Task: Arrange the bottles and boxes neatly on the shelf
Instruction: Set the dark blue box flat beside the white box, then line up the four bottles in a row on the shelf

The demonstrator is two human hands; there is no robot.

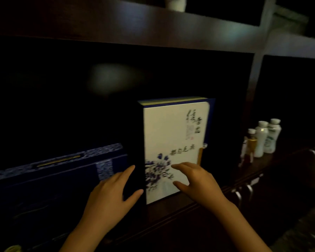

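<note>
A tall white box (173, 135) with blue flowers, dark calligraphy and a navy spine stands upright on the dark wooden shelf (171, 213). My left hand (115, 191) is spread open at the box's dark left side, fingers near its lower corner. In front of the box's white face, low down, my right hand (195, 180) hovers with fingers apart; whether it touches is unclear. A long navy box (49, 171) with a patterned band lies flat to the left. Three small bottles (262, 139) stand together in the compartment to the right.
A vertical divider (253, 84) separates the two compartments. Metal drawer handles (244, 193) stick out below the shelf edge at the right. A white object (175, 3) sits on the upper shelf board. The compartment's back is very dark.
</note>
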